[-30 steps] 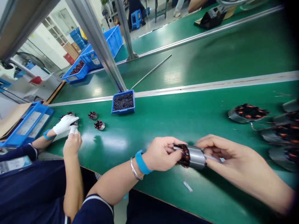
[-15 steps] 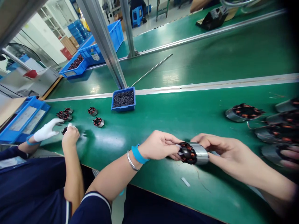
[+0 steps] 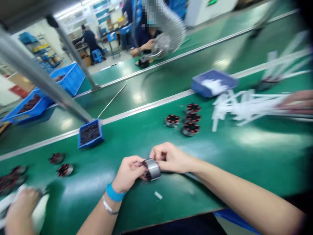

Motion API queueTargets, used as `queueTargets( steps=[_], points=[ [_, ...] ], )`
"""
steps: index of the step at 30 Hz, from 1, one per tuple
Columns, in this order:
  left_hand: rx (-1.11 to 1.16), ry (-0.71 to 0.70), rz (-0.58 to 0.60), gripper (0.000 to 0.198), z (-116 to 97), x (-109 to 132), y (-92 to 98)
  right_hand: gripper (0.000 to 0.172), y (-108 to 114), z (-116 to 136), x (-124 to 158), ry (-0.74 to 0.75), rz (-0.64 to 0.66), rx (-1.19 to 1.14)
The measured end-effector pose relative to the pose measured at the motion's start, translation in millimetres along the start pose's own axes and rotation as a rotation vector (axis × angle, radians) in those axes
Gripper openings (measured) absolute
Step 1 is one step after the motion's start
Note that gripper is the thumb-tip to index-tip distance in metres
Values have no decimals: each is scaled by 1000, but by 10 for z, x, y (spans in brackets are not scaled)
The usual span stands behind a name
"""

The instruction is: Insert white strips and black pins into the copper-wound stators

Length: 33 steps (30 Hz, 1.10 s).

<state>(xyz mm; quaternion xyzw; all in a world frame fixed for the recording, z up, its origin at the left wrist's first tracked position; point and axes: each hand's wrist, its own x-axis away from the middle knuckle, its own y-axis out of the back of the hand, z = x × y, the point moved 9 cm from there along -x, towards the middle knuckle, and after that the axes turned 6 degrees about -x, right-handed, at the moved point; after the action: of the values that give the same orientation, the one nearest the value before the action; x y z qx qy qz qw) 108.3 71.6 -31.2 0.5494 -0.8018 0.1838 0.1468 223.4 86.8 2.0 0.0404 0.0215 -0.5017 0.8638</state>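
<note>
A motor stator [image 3: 153,169], a silver ring with dark, copper-wound slots on its left face, is held on its side just above the green bench. My left hand [image 3: 129,173], wearing a blue wristband and a silver bangle, pinches its wound left face. The fingers of my right hand [image 3: 171,159] are closed at its upper right edge, partly hidden behind the ring. Below it on the bench lies a small white strip [image 3: 158,195]. Beyond my right hand stand several more stators [image 3: 191,128], wound side up, with a single stator [image 3: 172,120] beside them.
A blue bin of short black pieces [image 3: 90,133] stands by the metal post. White strips [image 3: 234,106] lie at right near a purple-blue bin [image 3: 214,83] and another person's hand [image 3: 297,102]. At lower left, a co-worker's hand [image 3: 24,202] is near two stators [image 3: 65,170].
My view has swung to the right, bringing the white strips and purple-blue bin into sight. Both my hands stay on the stator, now turned with more of its silver side showing.
</note>
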Motion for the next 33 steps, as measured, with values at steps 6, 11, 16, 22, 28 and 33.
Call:
queueTargets(
  steps=[6,11,16,22,28,33],
  points=[
    [-75,-36,18,36,-34,-18,-8,17,275,254,43,31,-117,258],
    [-13,-30,-1,33,-57,15,-10,22,1600,657,524,-42,-566,713],
    [9,-31,15,38,-83,31,-62,23,2749,677,1055,-195,-808,1035],
    [21,-49,6,43,-102,30,-48,33,2895,429,1079,-151,-680,1155],
    [21,-50,-10,43,-95,22,-37,22,2823,357,932,-70,-610,1206],
    [51,-57,-28,41,-99,14,-20,18,2800,531,882,-23,-694,1254]
  ],
)
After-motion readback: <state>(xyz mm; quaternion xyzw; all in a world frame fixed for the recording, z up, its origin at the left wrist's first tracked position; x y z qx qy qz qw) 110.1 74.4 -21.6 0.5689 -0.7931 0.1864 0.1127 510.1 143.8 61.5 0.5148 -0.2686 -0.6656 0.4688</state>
